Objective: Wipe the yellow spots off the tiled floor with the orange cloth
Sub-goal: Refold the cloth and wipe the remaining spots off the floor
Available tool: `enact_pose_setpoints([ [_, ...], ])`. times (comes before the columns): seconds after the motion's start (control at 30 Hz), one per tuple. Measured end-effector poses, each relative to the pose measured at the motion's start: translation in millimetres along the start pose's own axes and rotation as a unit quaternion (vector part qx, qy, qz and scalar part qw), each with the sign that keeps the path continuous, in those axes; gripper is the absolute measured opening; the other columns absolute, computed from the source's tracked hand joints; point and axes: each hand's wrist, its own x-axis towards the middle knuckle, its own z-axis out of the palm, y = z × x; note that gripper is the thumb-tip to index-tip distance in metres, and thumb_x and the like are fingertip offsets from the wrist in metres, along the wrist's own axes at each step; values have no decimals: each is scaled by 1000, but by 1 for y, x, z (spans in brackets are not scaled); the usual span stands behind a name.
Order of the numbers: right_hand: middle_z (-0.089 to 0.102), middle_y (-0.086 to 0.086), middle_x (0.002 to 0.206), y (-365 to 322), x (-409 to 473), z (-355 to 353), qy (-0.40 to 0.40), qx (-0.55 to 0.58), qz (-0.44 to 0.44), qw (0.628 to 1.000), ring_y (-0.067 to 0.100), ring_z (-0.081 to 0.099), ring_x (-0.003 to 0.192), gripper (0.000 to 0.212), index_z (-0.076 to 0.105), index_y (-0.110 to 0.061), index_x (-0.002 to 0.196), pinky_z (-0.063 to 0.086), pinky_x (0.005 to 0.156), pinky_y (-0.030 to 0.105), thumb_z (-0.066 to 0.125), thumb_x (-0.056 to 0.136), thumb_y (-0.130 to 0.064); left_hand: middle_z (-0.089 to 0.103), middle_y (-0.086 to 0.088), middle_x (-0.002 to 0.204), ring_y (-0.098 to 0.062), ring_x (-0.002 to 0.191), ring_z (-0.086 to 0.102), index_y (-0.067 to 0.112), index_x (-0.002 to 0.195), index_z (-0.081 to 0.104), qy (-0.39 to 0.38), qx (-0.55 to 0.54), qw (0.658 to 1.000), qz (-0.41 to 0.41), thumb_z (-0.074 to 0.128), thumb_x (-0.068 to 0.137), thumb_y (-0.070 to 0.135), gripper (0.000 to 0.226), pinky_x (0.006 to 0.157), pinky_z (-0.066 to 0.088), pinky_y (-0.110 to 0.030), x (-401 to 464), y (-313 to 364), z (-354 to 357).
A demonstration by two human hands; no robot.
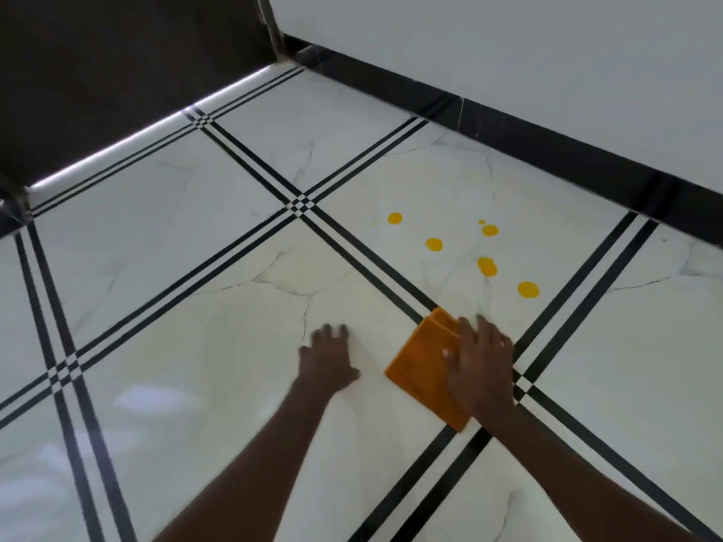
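Observation:
Several yellow spots (487, 266) dot one white marble tile of the floor (195, 236), right of centre. A folded orange cloth (424, 359) lies flat on the floor just below the spots, across a black tile line. My right hand (481, 365) presses flat on the cloth's right part, fingers spread and pointing toward the spots. My left hand (328, 359) rests palm down on the bare tile to the left of the cloth, fingers apart, holding nothing. The nearest spot (528, 289) is a short way beyond my right fingertips.
A white wall (508, 52) with a black skirting (547, 138) runs along the right behind the spots. A dark panel (117, 52) with a bright strip at its foot bounds the floor at the upper left. Black double lines cross the tiles.

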Motion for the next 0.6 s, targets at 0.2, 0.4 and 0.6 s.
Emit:
enact_pose_setpoints([
  [0.2, 68, 5, 97, 0, 19, -37, -125, 131, 99, 979, 27, 69, 94, 15, 53, -15, 102, 57, 85, 40, 60, 96, -26, 28, -12, 161, -28, 148, 30, 15, 158, 23, -94, -35, 993, 56, 62, 93, 49, 83, 117, 29, -38, -20, 39, -31],
  [0.4, 69, 6, 84, 30, 38, -116, -134, 307, 117, 935, 30, 69, 88, 12, 70, -10, 93, 54, 75, 37, 66, 87, -20, 43, -3, 156, -19, 143, 40, 19, 150, 42, -119, -40, 992, -12, 65, 87, 58, 78, 119, 29, -37, -24, -16, -96],
  [0.6, 68, 1, 91, 46, 81, -161, 8, 210, 0, 978, 25, 64, 81, 17, 68, -25, 104, 52, 74, 35, 62, 89, -18, 46, -1, 154, -20, 143, 40, 21, 144, 50, -62, -69, 995, -22, 66, 87, 57, 69, 118, 30, -40, -5, -23, -107],
])
